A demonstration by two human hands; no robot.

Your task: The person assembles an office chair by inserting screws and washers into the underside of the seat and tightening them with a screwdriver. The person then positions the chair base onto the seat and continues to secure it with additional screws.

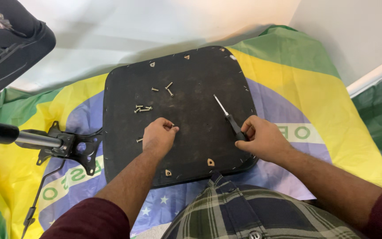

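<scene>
We work over a black, rounded-square chair seat base (191, 115) laid underside up on a green, yellow and blue printed cloth (332, 110) spread on the floor. This flat position exposes the mounting points, which show as small pale triangular openings near the corners.

Our left hand (158, 137) rests on the seat base near its middle. Its grip is closed to a pinch: thumb and forefinger meet on what appears to be a small metal screw (173, 127), though the part is nearly hidden by the fingers.

Our right hand (264, 139) lies at the right edge of the seat base. Its grip is wrapped around the black handle of a screwdriver with a silver shaft (226, 114). The shaft points up and to the left, with the tip resting on or just above the seat surface; we cannot tell which.

A group of loose metal screws (142, 109) lies on the upper left part of the seat base, with a few more (169, 88) just above it and a single one (139, 140) beside the left hand. We judge that the flat base serves as a tray so they do not get lost in the cloth folds.

A black metal chair mechanism plate with a chrome column (74, 148) lies on the cloth just left of the seat base, detached from it. A black plastic chair part (9, 48) occupies the upper left corner.
</scene>
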